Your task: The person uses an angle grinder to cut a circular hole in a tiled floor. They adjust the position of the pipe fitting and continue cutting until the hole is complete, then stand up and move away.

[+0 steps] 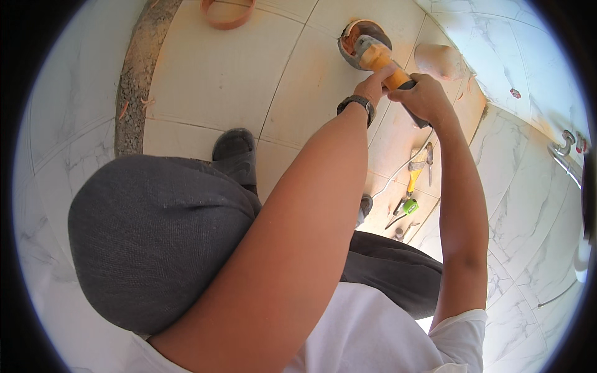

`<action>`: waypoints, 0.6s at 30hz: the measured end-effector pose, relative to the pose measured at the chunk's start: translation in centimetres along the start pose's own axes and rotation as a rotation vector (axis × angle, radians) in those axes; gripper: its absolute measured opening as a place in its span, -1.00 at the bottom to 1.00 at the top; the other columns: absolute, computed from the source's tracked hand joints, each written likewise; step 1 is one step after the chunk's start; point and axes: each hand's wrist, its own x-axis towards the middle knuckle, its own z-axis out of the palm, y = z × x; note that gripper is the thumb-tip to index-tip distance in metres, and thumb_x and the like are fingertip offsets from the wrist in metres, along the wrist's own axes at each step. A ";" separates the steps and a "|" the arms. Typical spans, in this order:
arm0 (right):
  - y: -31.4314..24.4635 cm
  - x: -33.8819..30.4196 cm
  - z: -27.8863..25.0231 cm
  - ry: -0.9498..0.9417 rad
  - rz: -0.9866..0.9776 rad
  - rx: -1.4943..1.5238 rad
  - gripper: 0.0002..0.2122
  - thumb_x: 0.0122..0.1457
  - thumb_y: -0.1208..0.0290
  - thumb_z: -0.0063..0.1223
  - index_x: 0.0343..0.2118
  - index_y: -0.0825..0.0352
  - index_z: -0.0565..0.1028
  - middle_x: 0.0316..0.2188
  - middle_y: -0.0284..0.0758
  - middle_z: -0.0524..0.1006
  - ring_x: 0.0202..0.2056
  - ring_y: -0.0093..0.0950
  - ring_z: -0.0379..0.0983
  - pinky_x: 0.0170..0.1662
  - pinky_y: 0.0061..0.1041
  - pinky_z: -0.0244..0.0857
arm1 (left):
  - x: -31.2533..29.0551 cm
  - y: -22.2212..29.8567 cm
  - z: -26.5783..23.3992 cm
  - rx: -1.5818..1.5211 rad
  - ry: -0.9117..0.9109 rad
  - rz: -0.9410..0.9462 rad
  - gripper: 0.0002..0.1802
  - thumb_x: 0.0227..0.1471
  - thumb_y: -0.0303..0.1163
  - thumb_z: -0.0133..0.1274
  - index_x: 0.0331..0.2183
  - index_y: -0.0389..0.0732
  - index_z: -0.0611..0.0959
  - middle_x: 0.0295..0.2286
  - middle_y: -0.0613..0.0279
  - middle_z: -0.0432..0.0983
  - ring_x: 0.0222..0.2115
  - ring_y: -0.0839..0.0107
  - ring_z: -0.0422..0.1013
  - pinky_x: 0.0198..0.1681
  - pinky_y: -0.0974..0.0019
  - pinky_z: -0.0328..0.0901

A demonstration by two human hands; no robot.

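Both hands are wrapped round a yellow angle grinder point(380, 62) with a dark rear end. My left hand point(374, 86), with a dark watch on its wrist, grips the body nearer the grey head. My right hand point(424, 98) is closed round the rear part. The grinder's head sits at a round, orange-brown and grey pipe end or opening point(348, 45) at the floor, at the far middle. Whether the disc touches its rim I cannot tell. A pale cord point(398, 169) trails from the grinder toward my right foot.
An orange pipe ring point(229, 23) lies at the far left, beside a rough strip of bare floor point(138, 93). Right of my feet lie a yellow-handled tool point(415, 177) and a green tape measure point(410, 206). Chrome taps point(564, 146) jut from the right wall.
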 end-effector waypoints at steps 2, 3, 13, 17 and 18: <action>-0.1 -1.3 0.4 0.039 -0.009 0.051 -0.50 -0.13 0.07 0.29 -0.24 0.44 0.62 -0.44 -0.03 0.64 -0.40 -0.20 0.63 -0.24 -0.30 0.49 | -0.6 0.3 0.0 0.036 0.024 -0.011 -0.25 0.06 0.12 0.21 0.09 -0.24 0.51 0.01 0.12 0.51 0.05 0.33 0.39 0.22 0.34 0.10; -0.2 -2.0 0.7 0.056 -0.010 0.098 -0.53 -0.11 0.10 0.28 -0.25 0.43 0.61 -0.42 -0.04 0.64 -0.38 -0.18 0.63 -0.23 -0.28 0.49 | -0.8 0.5 -0.1 0.066 0.033 -0.029 -0.24 0.04 0.12 0.23 0.08 -0.24 0.51 0.00 0.13 0.51 0.04 0.35 0.39 0.20 0.35 0.11; -4.7 -4.9 9.2 0.316 0.149 0.100 -0.66 0.14 0.29 0.11 -0.14 0.46 0.43 -0.31 -0.10 0.58 -0.33 -0.21 0.61 -0.28 -0.28 0.44 | -1.4 3.8 -5.6 0.307 0.018 -0.154 -0.53 0.24 -0.03 0.05 0.03 -0.13 0.45 -0.08 0.21 0.52 -0.04 0.31 0.44 0.07 0.18 0.31; -5.2 -4.5 10.4 0.335 0.193 0.161 -0.65 0.13 0.29 0.12 -0.12 0.45 0.42 -0.31 -0.11 0.57 -0.32 -0.26 0.59 -0.28 -0.32 0.41 | -2.3 4.5 -5.9 0.265 0.000 -0.192 -0.53 0.26 -0.07 0.04 0.07 -0.13 0.45 -0.10 0.24 0.51 -0.05 0.34 0.43 0.07 0.20 0.29; -5.2 -4.5 10.4 0.347 0.197 0.187 -0.63 0.10 0.28 0.15 -0.12 0.45 0.42 -0.31 -0.11 0.57 -0.33 -0.26 0.59 -0.27 -0.31 0.42 | -2.3 4.5 -5.8 0.305 -0.012 -0.154 -0.53 0.27 -0.03 -0.01 0.07 -0.11 0.44 -0.10 0.22 0.52 -0.05 0.30 0.44 0.07 0.18 0.31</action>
